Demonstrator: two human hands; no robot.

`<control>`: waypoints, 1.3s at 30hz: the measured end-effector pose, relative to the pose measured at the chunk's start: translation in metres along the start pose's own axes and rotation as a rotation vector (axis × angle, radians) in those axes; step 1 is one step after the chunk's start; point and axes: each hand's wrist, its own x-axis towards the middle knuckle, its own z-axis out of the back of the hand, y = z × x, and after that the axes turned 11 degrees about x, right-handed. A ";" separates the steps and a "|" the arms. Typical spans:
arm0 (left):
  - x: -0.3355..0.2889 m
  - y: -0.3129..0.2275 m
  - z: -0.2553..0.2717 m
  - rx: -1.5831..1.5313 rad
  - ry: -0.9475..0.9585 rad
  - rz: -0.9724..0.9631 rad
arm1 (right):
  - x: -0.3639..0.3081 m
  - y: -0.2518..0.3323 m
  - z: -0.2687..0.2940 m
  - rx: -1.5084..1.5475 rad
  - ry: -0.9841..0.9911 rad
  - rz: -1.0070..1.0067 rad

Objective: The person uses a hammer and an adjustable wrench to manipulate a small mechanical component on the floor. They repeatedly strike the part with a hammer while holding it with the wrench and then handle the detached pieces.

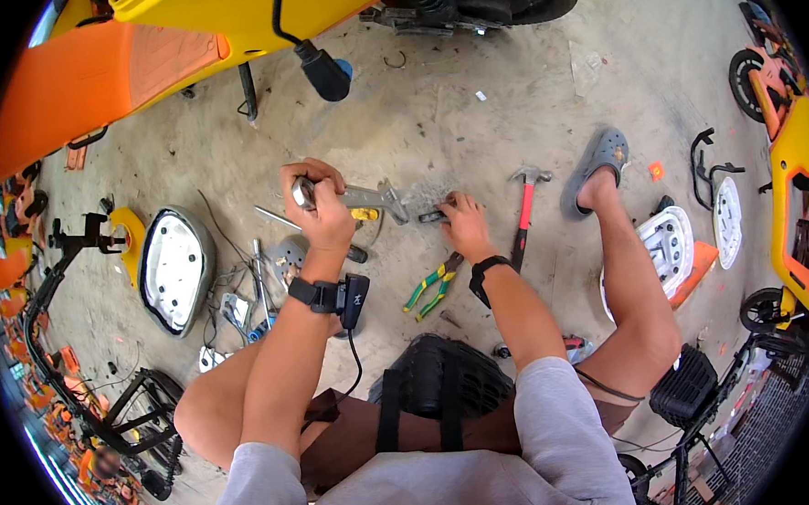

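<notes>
My left hand (317,207) is closed around the handle of a silver metal tool (365,197) with a flat shank and a crosswise, hammer-like head. That head is just above the floor, left of a small dark part (431,216). The fingers of my right hand (465,222) pinch this part against the concrete; its exact kind is too small to tell. Green-and-yellow pliers (434,286) lie below my right hand, and a hammer with a red and black handle (524,211) lies to its right. A yellow-handled tool (364,214) is partly hidden behind my left hand.
A yellow-and-orange scooter (175,63) stands ahead, its wheel at the top. An upturned seat (177,272), wires and tools lie at left. A white panel (665,248) lies beyond my right leg. My clog-shod foot (605,158) rests near the hammer.
</notes>
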 end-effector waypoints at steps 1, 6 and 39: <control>0.000 -0.002 -0.002 -0.006 -0.002 0.008 | 0.005 -0.008 -0.001 0.052 0.067 -0.047; -0.006 -0.007 -0.003 0.052 0.032 0.014 | 0.013 0.010 0.030 0.819 0.126 -0.427; -0.044 -0.128 0.015 -0.010 0.195 -0.120 | -0.116 0.248 0.273 1.510 -0.140 -0.635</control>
